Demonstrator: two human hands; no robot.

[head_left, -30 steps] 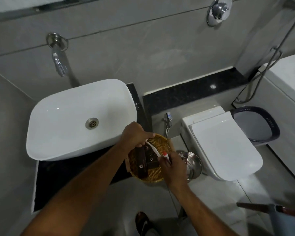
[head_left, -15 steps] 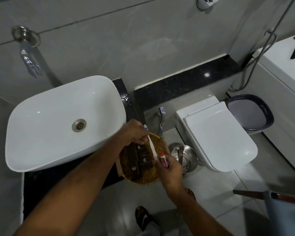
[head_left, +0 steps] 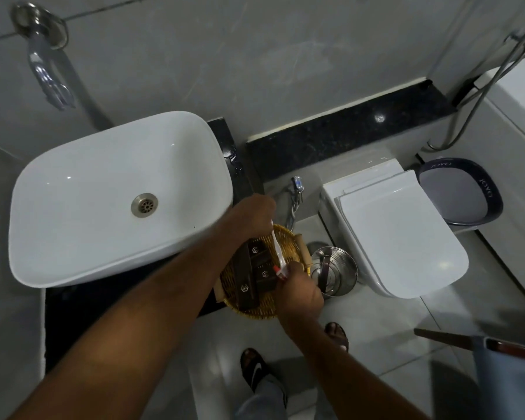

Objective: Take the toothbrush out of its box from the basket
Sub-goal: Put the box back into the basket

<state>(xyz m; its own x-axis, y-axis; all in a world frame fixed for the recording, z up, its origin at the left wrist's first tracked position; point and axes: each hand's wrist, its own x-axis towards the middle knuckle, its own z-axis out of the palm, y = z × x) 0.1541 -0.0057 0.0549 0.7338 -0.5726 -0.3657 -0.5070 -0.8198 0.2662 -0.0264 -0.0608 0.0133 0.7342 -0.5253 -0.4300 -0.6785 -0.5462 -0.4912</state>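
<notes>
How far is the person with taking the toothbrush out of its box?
Done: the white toothbrush appears out of any box. In hand: the left hand grips its upper end, the right hand its lower end, above the basket, where dark boxes lie. Left: perhaps only lifting it away.

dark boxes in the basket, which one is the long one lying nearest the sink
The long dark box along the basket's sink-side edge, beside the left forearm. The other dark boxes are shorter and lie further toward the right hand.
</notes>
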